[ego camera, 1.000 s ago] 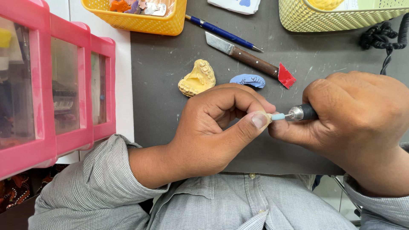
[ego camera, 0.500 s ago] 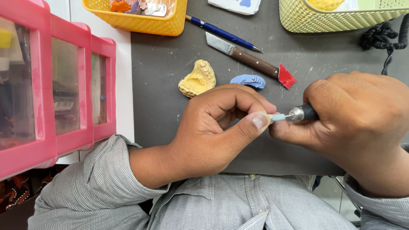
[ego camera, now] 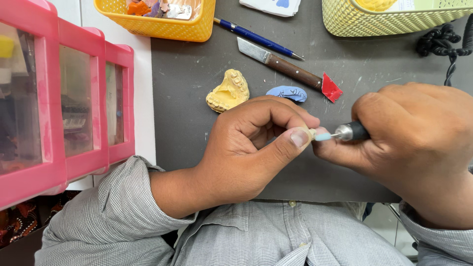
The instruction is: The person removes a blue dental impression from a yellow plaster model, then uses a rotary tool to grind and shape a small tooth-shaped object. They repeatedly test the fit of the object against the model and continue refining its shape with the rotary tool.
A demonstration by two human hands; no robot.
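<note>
Grey checked cotton shirt sleeves (ego camera: pixel 113 216), nearest the camera, led up to both hands over the dark grey tabletop (ego camera: pixel 187 98). Left hand (ego camera: pixel 246 148): grip clenched, thumb and forefinger pinching a small pale cream piece (ego camera: pixel 311 133), mostly hidden by the fingertips. Right hand (ego camera: pixel 419 148): grip closed around a slim black-and-silver rotary handpiece (ego camera: pixel 352 131), its light blue tip (ego camera: pixel 323 137) touching the pinched piece, above the tabletop's near edge.

Just beyond the left hand: one yellow plaster dental cast (ego camera: pixel 227 91) and one flat blue wax-like piece (ego camera: pixel 287 92), lying near each other. Farther back: one steel-bladed knife with brown wooden handle (ego camera: pixel 281 64), a red scrap (ego camera: pixel 330 88) at the handle's end, and a blue pen (ego camera: pixel 258 38) beside it.

Far edge: orange-yellow plastic basket (ego camera: pixel 167 27); pale yellow woven basket (ego camera: pixel 394 22); black coiled cord (ego camera: pixel 446 42). Left side: pink plastic drawer unit (ego camera: pixel 54 98).
</note>
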